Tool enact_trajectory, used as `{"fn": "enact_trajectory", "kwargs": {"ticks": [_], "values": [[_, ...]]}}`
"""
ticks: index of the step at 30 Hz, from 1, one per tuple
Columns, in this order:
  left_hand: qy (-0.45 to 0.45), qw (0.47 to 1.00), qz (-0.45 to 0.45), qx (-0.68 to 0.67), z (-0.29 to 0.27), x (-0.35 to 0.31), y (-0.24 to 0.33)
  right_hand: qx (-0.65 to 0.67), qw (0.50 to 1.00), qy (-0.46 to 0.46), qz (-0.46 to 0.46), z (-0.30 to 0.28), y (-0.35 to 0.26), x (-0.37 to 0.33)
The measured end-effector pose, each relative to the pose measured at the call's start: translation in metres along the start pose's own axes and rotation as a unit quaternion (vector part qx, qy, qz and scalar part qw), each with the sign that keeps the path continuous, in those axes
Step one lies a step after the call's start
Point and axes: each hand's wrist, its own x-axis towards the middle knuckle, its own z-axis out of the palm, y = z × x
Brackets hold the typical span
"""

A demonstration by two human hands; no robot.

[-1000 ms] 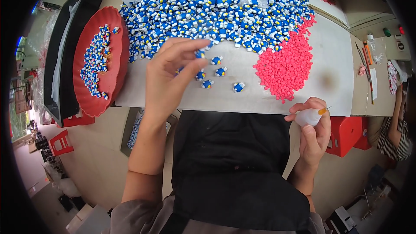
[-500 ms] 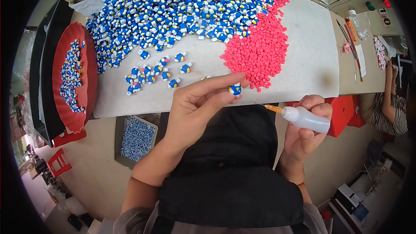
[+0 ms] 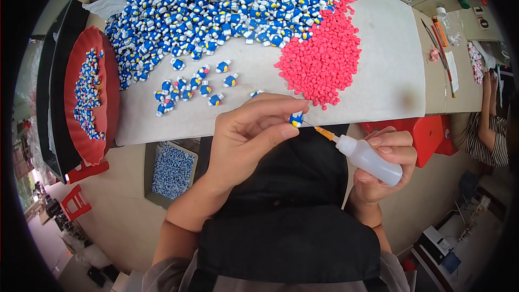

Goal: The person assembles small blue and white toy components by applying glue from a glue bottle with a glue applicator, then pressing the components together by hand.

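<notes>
Left grip [image 3: 243,139] pinches blue-white piece [image 3: 296,119]; right grip [image 3: 399,154] holds needle-tipped bottle [image 3: 372,160] (plain, translucent).

the floor [image 3: 124,194] is light tan. a big table [image 3: 389,65] has a pale top. a red stool [image 3: 73,199] is on the left, a red seat [image 3: 430,140] on the right. the far left is bright.

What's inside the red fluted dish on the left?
The red fluted dish holds a cluster of small blue-and-white figurines. Bare red shows to their right. The dish's surface directly beneath them, and any pieces buried under others, can't be seen.
</notes>
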Motion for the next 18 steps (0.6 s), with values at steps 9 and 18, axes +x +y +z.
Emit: {"fn": "enact_trajectory", "kwargs": {"ticks": [9, 18], "values": [[0.043, 0.999, -0.027, 0.0, 0.006, 0.0, 0.001, -0.027, 0.999, -0.021, -0.01, 0.0, 0.002, -0.002], [0.07, 0.997, -0.034, -0.005, -0.002, 0.002, -0.003, 0.041, 0.997, 0.032, 0.062, -0.022, 0.011, 0.002]]}}
